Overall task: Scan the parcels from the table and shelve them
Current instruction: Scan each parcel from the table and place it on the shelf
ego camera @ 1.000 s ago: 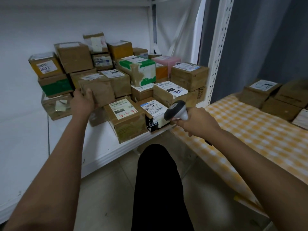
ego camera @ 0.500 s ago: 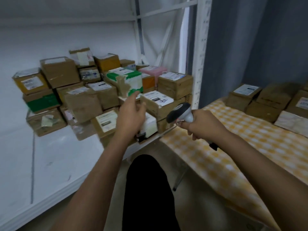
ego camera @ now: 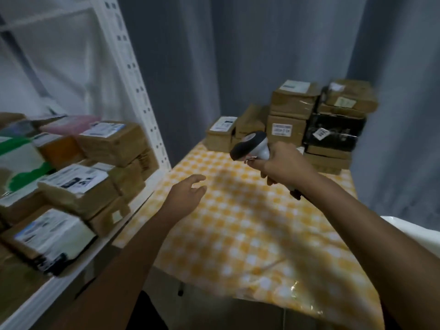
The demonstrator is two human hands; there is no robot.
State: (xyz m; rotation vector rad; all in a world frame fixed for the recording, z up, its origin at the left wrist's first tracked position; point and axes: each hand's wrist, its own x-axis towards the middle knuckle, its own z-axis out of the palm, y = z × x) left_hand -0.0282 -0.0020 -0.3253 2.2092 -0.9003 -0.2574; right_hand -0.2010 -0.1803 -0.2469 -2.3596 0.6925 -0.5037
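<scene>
My right hand point(ego camera: 283, 166) grips a white and black barcode scanner point(ego camera: 251, 146) above the table with the yellow checked cloth point(ego camera: 238, 222). My left hand point(ego camera: 188, 192) hovers empty over the table's left part, fingers relaxed and pointing toward the far end. Several brown parcels point(ego camera: 295, 101) and a black parcel point(ego camera: 335, 131) are stacked at the far end of the table. A small labelled parcel point(ego camera: 220, 133) stands at the front left of that stack. On the left, the white shelf point(ego camera: 78, 260) holds several labelled parcels point(ego camera: 78, 186).
A white perforated shelf upright point(ego camera: 140, 91) stands between shelf and table. Grey curtains point(ego camera: 214, 55) hang behind the table. Something white point(ego camera: 419, 234) shows at the right edge. A dark trouser leg fills the bottom of the view.
The view has swung right from the shelf to the table. My left hand left the shelved parcels and moved out over the checked cloth. My right hand still holds the scanner.
</scene>
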